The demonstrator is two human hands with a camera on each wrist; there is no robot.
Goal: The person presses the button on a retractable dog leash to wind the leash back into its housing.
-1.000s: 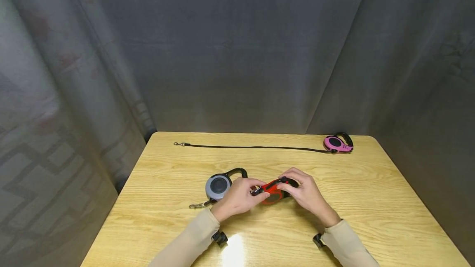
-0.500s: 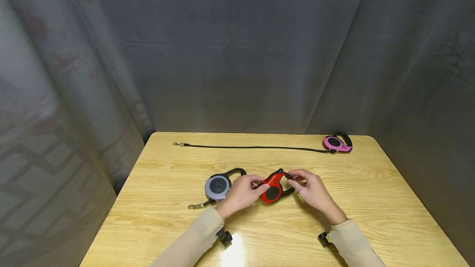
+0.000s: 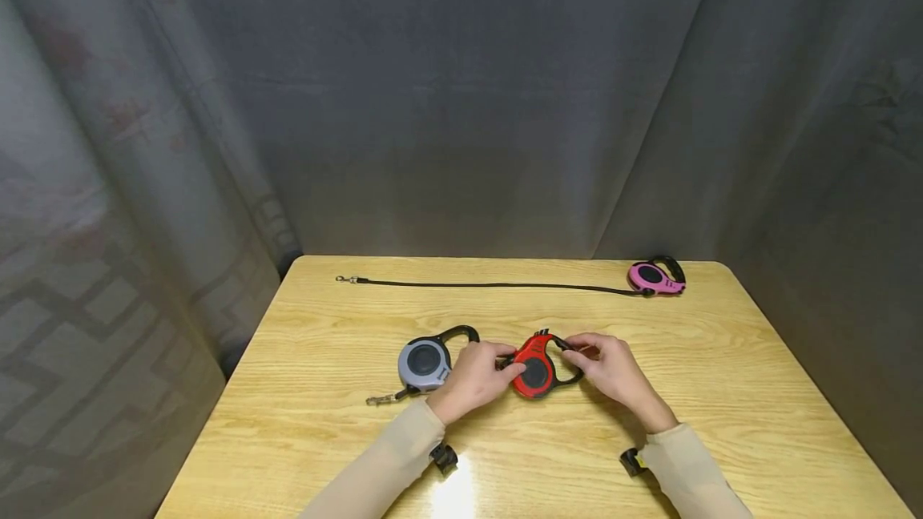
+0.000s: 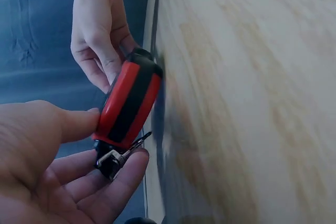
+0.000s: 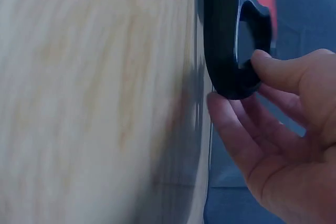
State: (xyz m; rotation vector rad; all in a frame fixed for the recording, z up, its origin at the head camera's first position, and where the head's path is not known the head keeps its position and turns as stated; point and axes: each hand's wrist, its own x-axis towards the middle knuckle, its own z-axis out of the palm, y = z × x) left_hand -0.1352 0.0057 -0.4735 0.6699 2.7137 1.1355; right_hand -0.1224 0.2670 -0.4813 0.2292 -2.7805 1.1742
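Observation:
A red and black retractable dog leash (image 3: 534,373) is held between both hands over the middle of the table. My left hand (image 3: 473,379) pinches its body at the clip end, thumb on the red face. In the left wrist view the metal clip (image 4: 116,157) lies against the fingers of that hand. My right hand (image 3: 609,371) pinches the black loop handle (image 5: 223,40) with thumb and fingers at its far end. Just left of the left hand lies a grey retractable leash (image 3: 424,362), its black handle partly behind that hand and its clip (image 3: 382,400) toward the front.
At the back right of the wooden table (image 3: 324,455) lies a pink retractable leash (image 3: 654,279). Its black cord (image 3: 490,286) is drawn out straight along the back to a metal clip (image 3: 346,279) at the left. Grey curtains (image 3: 447,102) hang behind and at both sides.
The red leash has turned from edge-up to show its round face and open handle loop. My right hand has shifted from its top to the handle's end. Grey and pink leashes stay put.

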